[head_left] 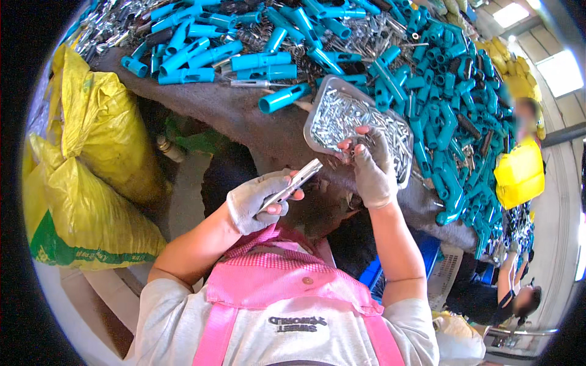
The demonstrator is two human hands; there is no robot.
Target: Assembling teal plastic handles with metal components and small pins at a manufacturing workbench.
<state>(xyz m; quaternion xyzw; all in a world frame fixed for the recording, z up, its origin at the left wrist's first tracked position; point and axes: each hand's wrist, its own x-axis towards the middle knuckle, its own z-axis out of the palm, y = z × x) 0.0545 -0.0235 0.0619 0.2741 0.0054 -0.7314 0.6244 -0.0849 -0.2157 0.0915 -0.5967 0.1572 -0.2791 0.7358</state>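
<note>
A silvery metal tube lies slantwise in my left hand, the gloved fingers wrapped round it. Its far end points up and to the right. My right hand, in a light glove with bare fingertips, is at the near edge of a clear plastic tray. Thumb and fingers are drawn together there; whatever may be between them is too small to make out. Small shiny metal pins fill the tray, which rests on the dark table.
Turquoise tubular parts and loose metal pieces are heaped across the far side and right. Full yellow sacks stand at the left. A yellow container is beyond the right heap. Another person is at the lower right.
</note>
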